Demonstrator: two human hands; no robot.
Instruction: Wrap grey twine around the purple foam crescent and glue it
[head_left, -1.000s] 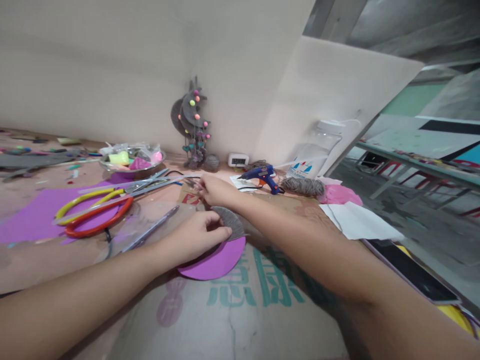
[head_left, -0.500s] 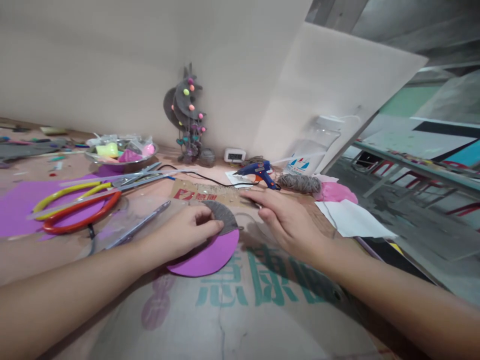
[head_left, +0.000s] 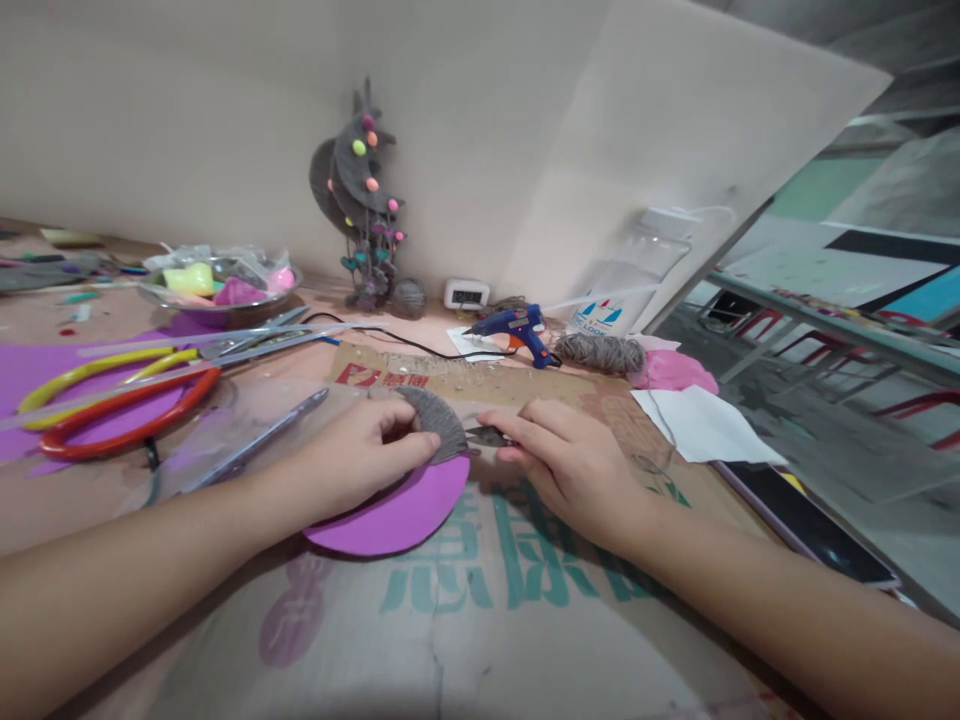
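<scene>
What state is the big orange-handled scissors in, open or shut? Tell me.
Open. The orange-handled scissors lie flat on the purple sheet, handle loops spread apart from the yellow-handled pair; neither hand touches them.

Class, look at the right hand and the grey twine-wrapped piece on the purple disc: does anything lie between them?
Only a small dark object, pinched in the right hand, reaching toward the grey piece.

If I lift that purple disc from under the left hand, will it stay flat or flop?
The purple disc looks like thin craft foam or card lying flat on the cardboard, so it is probably very light and would likely bend if lifted by one edge. The left hand presses a grey piece onto it; if they are stuck together, they may lift as one.
</scene>
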